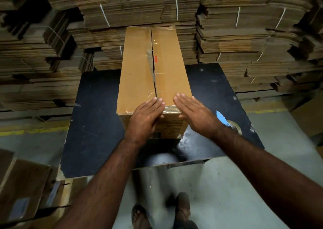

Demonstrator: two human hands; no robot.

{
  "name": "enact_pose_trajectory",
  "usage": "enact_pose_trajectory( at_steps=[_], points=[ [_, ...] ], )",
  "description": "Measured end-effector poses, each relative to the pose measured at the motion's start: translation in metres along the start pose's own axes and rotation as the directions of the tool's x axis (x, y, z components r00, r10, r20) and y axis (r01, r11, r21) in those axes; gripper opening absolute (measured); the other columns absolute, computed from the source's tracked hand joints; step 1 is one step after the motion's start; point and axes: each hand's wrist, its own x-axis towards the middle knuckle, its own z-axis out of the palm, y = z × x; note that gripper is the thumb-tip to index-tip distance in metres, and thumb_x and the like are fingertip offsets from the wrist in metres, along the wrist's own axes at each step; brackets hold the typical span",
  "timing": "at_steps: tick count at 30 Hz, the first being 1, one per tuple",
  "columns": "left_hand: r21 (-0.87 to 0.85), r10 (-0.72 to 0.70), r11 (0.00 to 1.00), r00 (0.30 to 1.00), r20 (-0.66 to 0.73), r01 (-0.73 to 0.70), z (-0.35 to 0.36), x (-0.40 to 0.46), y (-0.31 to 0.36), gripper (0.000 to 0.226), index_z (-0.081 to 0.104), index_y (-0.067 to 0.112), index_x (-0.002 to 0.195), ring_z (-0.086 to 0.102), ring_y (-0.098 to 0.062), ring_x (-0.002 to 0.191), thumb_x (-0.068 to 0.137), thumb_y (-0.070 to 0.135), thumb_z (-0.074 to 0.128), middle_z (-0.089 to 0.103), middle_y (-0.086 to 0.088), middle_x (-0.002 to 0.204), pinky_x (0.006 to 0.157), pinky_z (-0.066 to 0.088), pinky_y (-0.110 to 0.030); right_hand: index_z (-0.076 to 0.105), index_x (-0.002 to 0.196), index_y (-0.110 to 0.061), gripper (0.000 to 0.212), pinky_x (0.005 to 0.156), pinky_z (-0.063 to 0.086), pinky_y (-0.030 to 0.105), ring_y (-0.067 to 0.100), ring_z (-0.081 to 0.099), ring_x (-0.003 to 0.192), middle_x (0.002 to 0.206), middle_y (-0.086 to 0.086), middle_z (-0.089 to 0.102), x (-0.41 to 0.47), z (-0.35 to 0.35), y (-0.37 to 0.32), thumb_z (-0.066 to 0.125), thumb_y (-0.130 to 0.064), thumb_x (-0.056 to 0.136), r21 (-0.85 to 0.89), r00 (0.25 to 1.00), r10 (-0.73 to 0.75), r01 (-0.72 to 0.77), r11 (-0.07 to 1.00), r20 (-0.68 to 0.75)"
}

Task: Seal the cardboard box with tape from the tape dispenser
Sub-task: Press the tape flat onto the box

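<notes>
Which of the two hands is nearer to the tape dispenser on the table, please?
The right hand, flat on the cardboard box; the blue tape dispenser lies just beyond its wrist, while the left hand rests farther away.

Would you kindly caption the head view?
Both hands, left and right, press flat on the cardboard box; tape dispenser alongside.

The tape dispenser [227, 122], right of centre in the frame, is mostly hidden behind the right forearm; only a blue blade-shaped piece and part of the roll show. Printing on the cardboard box's [153, 68] near face is too blurred to read. The legs at the bottom centre are smeared.
</notes>
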Motion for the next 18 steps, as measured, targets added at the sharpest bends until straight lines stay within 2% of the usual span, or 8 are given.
enact_pose_trajectory(
  at_steps=[1, 3, 5, 7, 9, 12, 15, 18],
  points=[
    [-0.005, -0.022, 1.000, 1.000, 0.014, 0.022, -0.002, 0.000, 0.001, 0.048, 0.056, 0.013, 0.137, 0.044, -0.022, 0.138, 0.090, 0.018, 0.064, 0.052, -0.006, 0.145, 0.114, 0.034, -0.043, 0.019, 0.158, -0.014, 0.064, 0.122, 0.011, 0.037, 0.018, 0.012, 0.151, 0.163, 0.005, 0.017, 0.001, -0.006, 0.004, 0.043, -0.033, 0.102, 0.006, 0.999, -0.028, 0.028, 1.000, 0.040],
    [0.002, -0.094, 0.996, 0.995, 0.020, 0.094, -0.003, 0.007, 0.010, 0.049, 0.056, 0.013, 0.137, 0.043, -0.021, 0.138, 0.094, 0.036, 0.058, 0.052, -0.005, 0.145, 0.114, 0.035, -0.046, 0.012, 0.159, -0.016, 0.069, 0.123, 0.010, 0.036, 0.016, 0.007, 0.152, 0.165, 0.003, 0.010, 0.004, -0.015, 0.016, 0.047, -0.034, 0.102, 0.032, 0.989, -0.065, 0.062, 0.998, 0.132],
    [0.014, -0.170, 0.985, 0.985, 0.019, 0.170, 0.005, 0.015, 0.026, 0.053, 0.056, 0.014, 0.137, 0.042, -0.022, 0.139, 0.096, 0.047, 0.049, 0.052, -0.005, 0.144, 0.115, 0.033, -0.044, 0.013, 0.159, -0.013, 0.067, 0.124, 0.013, 0.037, 0.017, 0.006, 0.152, 0.165, 0.006, 0.009, 0.004, -0.017, 0.020, 0.036, -0.044, 0.104, 0.086, 0.991, -0.042, 0.031, 0.996, 0.128],
    [0.049, -0.194, 0.980, 0.981, 0.001, 0.193, 0.016, 0.019, 0.038, 0.049, 0.057, 0.015, 0.137, 0.043, -0.023, 0.138, 0.097, 0.043, 0.054, 0.053, -0.004, 0.144, 0.114, 0.035, -0.045, 0.018, 0.158, -0.009, 0.066, 0.123, 0.018, 0.038, 0.019, 0.008, 0.152, 0.165, 0.009, 0.014, -0.001, -0.009, 0.021, 0.025, -0.048, 0.104, 0.112, 0.999, -0.016, 0.012, 0.994, 0.035],
    [0.081, -0.176, 0.981, 0.984, -0.017, 0.177, 0.020, 0.020, 0.041, 0.046, 0.057, 0.015, 0.137, 0.045, -0.024, 0.137, 0.095, 0.034, 0.061, 0.054, -0.004, 0.143, 0.112, 0.037, -0.047, 0.022, 0.156, -0.007, 0.065, 0.121, 0.019, 0.035, 0.020, 0.008, 0.152, 0.164, 0.010, 0.017, -0.004, 0.000, 0.022, 0.024, -0.046, 0.104, 0.108, 0.999, -0.031, 0.032, 0.994, -0.013],
    [0.096, -0.108, 0.990, 0.994, 0.013, 0.106, 0.015, 0.016, 0.037, 0.048, 0.054, 0.015, 0.139, 0.043, -0.024, 0.138, 0.094, 0.029, 0.055, 0.051, -0.004, 0.145, 0.113, 0.034, -0.045, 0.018, 0.158, -0.009, 0.067, 0.119, 0.022, 0.034, 0.020, 0.006, 0.153, 0.165, 0.008, 0.013, -0.005, -0.001, 0.033, 0.022, -0.047, 0.102, 0.078, 0.995, -0.093, 0.090, 0.993, 0.030],
    [0.097, -0.129, 0.987, 0.991, 0.037, 0.125, 0.011, 0.018, 0.042, 0.049, 0.050, 0.016, 0.142, 0.037, -0.023, 0.142, 0.095, 0.028, 0.055, 0.047, -0.003, 0.149, 0.116, 0.031, -0.046, 0.016, 0.158, -0.010, 0.069, 0.122, 0.015, 0.035, 0.019, 0.008, 0.152, 0.165, 0.008, 0.012, -0.005, -0.008, 0.038, 0.027, -0.048, 0.101, 0.070, 0.990, -0.128, 0.124, 0.990, 0.060],
    [0.028, -0.119, 0.993, 0.992, 0.036, 0.118, 0.019, 0.023, 0.062, 0.048, 0.052, 0.016, 0.141, 0.038, -0.021, 0.141, 0.094, 0.024, 0.062, 0.048, -0.003, 0.148, 0.119, 0.026, -0.042, 0.024, 0.156, -0.008, 0.067, 0.122, 0.015, 0.034, 0.020, 0.016, 0.151, 0.163, 0.010, 0.021, -0.015, -0.003, 0.034, 0.023, -0.048, 0.103, 0.087, 0.999, -0.037, 0.039, 0.995, -0.026]
  ],
)
